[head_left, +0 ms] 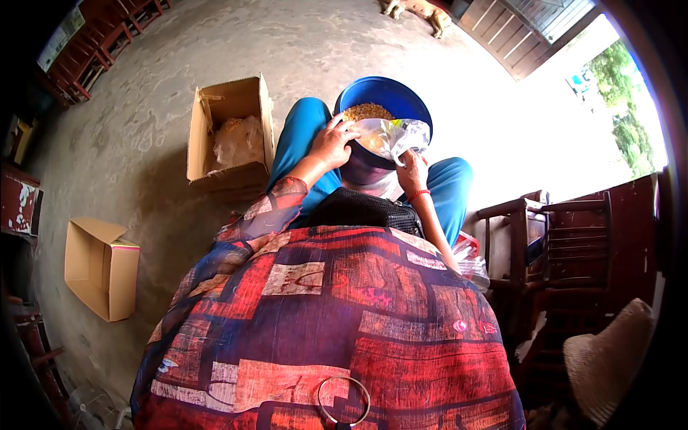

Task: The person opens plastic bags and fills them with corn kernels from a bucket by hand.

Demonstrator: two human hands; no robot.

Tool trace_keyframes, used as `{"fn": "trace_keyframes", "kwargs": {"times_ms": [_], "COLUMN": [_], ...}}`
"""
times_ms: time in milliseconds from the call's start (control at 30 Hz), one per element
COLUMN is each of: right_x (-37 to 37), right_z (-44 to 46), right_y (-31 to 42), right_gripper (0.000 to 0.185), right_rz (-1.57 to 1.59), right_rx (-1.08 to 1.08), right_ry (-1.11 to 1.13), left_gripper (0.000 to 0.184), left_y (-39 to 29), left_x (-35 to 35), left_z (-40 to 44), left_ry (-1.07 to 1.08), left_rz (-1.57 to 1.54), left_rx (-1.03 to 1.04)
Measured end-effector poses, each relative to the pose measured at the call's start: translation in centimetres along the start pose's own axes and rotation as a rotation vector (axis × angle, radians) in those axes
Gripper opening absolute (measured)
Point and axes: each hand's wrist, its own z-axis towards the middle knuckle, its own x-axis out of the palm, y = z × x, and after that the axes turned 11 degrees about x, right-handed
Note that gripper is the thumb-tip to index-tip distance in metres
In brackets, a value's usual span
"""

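Between my knees stands a blue bucket [419, 102] with a heap of small golden-yellow pieces [368, 112] in it, like corn kernels. A clear plastic bag [408, 135] with some green and yellow print lies across its near side, with something pale yellow showing through. At the bag's left edge, my left hand [332, 145] grips the plastic with bent fingers, close to the bucket's rim. My right hand [412, 174] is closed on the bag's lower right corner. The fingertips of my right hand are partly hidden.
An open cardboard box [267, 118] with plastic bags [239, 140] inside stands left of my knee. Another cardboard box [123, 283] lies farther left. Wooden chairs [580, 247] and a woven hat [609, 362] are at right. A dog [423, 13] lies at the back.
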Motion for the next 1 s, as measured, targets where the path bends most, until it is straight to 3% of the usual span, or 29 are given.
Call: {"fn": "trace_keyframes", "kwargs": {"times_ms": [367, 767, 867, 967, 1000], "right_x": [-0.1, -0.1, 0.1, 0.1, 0.0], "right_z": [-0.2, -0.3, -0.3, -0.3, -0.4], "right_y": [0.1, 0.3, 0.1, 0.1, 0.2], "right_gripper": [0.007, 0.006, 0.006, 0.006, 0.007], "right_rz": [0.002, 0.012, 0.001, 0.015, 0.013], "right_rx": [-0.004, 0.001, -0.005, -0.013, -0.009], "right_ry": [0.006, 0.004, -0.002, -0.008, -0.013], "left_gripper": [0.039, 0.026, 0.032, 0.056, 0.056], "left_y": [0.0, 0.3, -0.2, -1.2, -1.5], "left_x": [-0.1, 0.4, 0.2, -0.3, -0.4], "left_z": [0.0, 0.1, -0.3, -1.0, -1.3], "left_ry": [0.000, -0.023, 0.015, 0.111, 0.112], "left_rz": [0.009, -0.009, 0.046, 0.154, 0.156], "left_rx": [0.003, 0.014, 0.013, 0.041, 0.042]}}
